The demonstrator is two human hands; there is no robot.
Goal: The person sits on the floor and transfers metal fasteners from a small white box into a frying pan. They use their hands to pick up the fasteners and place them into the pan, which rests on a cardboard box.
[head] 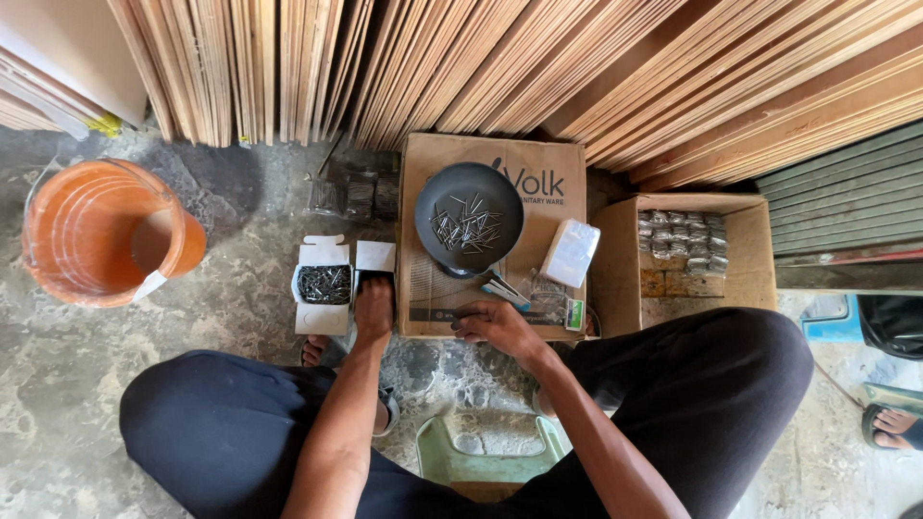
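Observation:
My left hand (373, 308) reaches down into a small white carton (375, 258), and its fingertips are hidden inside. Beside it on the left stands a second open white carton (324, 285) full of dark nails. My right hand (495, 322) rests with curled fingers on the near edge of a flat brown cardboard box (548, 168); nothing shows in it. On that box sits a dark grey round pan (469, 216) holding a scatter of loose nails. A stack of clear plastic bags (571, 252) lies to the pan's right.
An open cardboard box (745, 279) on the right holds several small packets of nails. An orange bucket (96, 231) stands at the left. Plywood sheets (481, 58) lean along the back. A green stool (486, 452) is between my knees. Another person's sandalled foot (894, 423) is at far right.

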